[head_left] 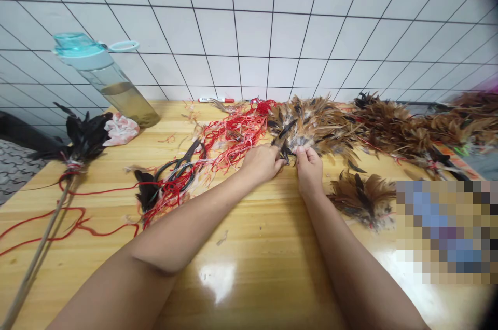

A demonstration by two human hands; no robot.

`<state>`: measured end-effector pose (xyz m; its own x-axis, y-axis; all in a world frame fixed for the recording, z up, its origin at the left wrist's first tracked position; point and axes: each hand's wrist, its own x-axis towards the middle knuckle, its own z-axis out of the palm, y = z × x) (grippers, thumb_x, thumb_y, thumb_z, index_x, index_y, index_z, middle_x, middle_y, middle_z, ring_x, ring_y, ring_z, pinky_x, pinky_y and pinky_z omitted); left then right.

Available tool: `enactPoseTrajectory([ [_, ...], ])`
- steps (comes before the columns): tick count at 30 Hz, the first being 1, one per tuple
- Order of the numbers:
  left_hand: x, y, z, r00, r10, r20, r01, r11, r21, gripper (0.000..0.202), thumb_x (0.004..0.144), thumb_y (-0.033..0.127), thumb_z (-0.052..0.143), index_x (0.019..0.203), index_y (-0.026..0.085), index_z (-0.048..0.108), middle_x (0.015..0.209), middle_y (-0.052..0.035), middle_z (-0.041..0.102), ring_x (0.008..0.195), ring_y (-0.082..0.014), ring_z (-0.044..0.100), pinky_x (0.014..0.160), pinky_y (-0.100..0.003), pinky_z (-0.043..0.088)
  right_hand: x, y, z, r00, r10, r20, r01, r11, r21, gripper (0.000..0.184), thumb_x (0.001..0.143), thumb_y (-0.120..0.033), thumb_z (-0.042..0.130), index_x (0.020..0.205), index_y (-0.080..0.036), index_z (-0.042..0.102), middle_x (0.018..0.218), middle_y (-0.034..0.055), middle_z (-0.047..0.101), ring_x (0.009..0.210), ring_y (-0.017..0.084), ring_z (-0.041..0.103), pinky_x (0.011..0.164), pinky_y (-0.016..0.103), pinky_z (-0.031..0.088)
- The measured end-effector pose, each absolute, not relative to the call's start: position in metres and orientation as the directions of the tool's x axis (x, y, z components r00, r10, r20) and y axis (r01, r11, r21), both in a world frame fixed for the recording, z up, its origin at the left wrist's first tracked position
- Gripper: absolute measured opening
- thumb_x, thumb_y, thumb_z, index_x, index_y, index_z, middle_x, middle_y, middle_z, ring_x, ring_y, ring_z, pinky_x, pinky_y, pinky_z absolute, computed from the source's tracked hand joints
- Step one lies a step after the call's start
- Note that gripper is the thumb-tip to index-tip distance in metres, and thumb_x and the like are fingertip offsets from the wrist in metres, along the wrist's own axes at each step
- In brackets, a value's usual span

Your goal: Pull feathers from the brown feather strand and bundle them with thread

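Left hand (pixel 261 163) and right hand (pixel 309 166) are both closed in a pinch on a bunch of brown-and-black feathers (pixel 315 125), which sits on the table (pixel 241 247) just ahead of them, a dark quill showing between the hands. A pinch close to the quill bases seems the surest hold, since gripping out on the soft vanes could bend or strip them. A tangle of red thread (pixel 233 133) lies touching the bunch on the left, with black-handled scissors (pixel 179 169) beyond it. To the right are a long strip of feathers (pixel 397 125) and a loose feather tuft (pixel 363 200). Farther left lie a black feather duster (pixel 83 138) and a water bottle (pixel 109 81).
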<state>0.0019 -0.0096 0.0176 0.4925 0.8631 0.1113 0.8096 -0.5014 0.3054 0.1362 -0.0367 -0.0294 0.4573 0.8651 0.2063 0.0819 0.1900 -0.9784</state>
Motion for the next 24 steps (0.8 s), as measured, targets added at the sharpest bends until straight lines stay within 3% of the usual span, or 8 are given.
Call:
enactPoseTrajectory([
  [4,-0.001,-0.005,0.016,0.482,0.875,0.053,0.811,-0.468,0.352,0.016,0.080,0.027,0.050,0.077,0.017,0.063,0.082,-0.0107,0.065,0.074,-0.0231,0.060,0.065,-0.032,0.041,0.133,-0.037,-0.027,0.506,0.844,0.179,0.060,0.173,-0.983,0.028,0.079,-0.044,0.054,0.069,-0.018,0.058,0.064,-0.0026,0.055,0.064,0.012,0.048,0.066,0.026,0.039],
  [7,-0.007,0.004,0.017,0.463,0.882,0.085,0.722,-0.431,0.541,0.013,0.079,0.025,0.051,0.073,0.017,0.059,0.072,-0.0056,0.062,0.065,-0.0173,0.055,0.063,-0.029,0.039,0.133,-0.037,-0.026,0.512,0.842,0.169,0.057,0.163,-0.985,0.027,0.078,-0.043,0.055,0.070,-0.018,0.060,0.065,-0.0019,0.056,0.065,0.013,0.049,0.068,0.027,0.040],
  [10,-0.008,0.010,0.020,0.391,0.904,0.171,0.491,-0.362,0.792,0.015,0.081,0.030,0.053,0.075,0.017,0.056,0.067,-0.0004,0.058,0.060,-0.0117,0.050,0.059,-0.024,0.037,0.133,-0.036,-0.027,0.504,0.845,0.181,0.065,0.172,-0.983,0.027,0.077,-0.043,0.056,0.070,-0.018,0.061,0.068,-0.0006,0.059,0.067,0.014,0.052,0.071,0.028,0.041],
  [13,-0.004,0.008,0.023,0.356,0.927,0.117,0.213,-0.202,0.956,0.013,0.081,0.027,0.054,0.076,0.015,0.053,0.065,0.0019,0.055,0.058,-0.0084,0.048,0.057,-0.020,0.037,0.133,-0.036,-0.029,0.481,0.857,0.184,0.084,0.164,-0.983,0.026,0.077,-0.042,0.057,0.069,-0.018,0.063,0.069,0.0004,0.061,0.069,0.014,0.053,0.072,0.029,0.041],
  [17,0.004,0.002,0.022,0.431,0.902,0.035,0.024,-0.051,0.998,0.009,0.079,0.021,0.056,0.074,0.014,0.051,0.066,0.0021,0.054,0.057,-0.0062,0.049,0.058,-0.019,0.037,0.133,-0.036,-0.029,0.454,0.867,0.206,0.136,0.161,-0.978,0.026,0.077,-0.041,0.058,0.070,-0.018,0.064,0.068,0.0004,0.062,0.067,0.015,0.053,0.071,0.030,0.041],
  [24,0.005,0.002,0.013,0.398,0.913,0.089,0.026,-0.109,0.994,0.011,0.077,0.024,0.059,0.077,0.014,0.054,0.067,0.0033,0.052,0.060,-0.0063,0.046,0.059,-0.018,0.037,0.131,-0.037,-0.028,0.410,0.888,0.209,0.164,0.153,-0.974,0.025,0.076,-0.040,0.059,0.064,-0.018,0.061,0.061,-0.0022,0.056,0.062,0.013,0.047,0.065,0.027,0.039],
])
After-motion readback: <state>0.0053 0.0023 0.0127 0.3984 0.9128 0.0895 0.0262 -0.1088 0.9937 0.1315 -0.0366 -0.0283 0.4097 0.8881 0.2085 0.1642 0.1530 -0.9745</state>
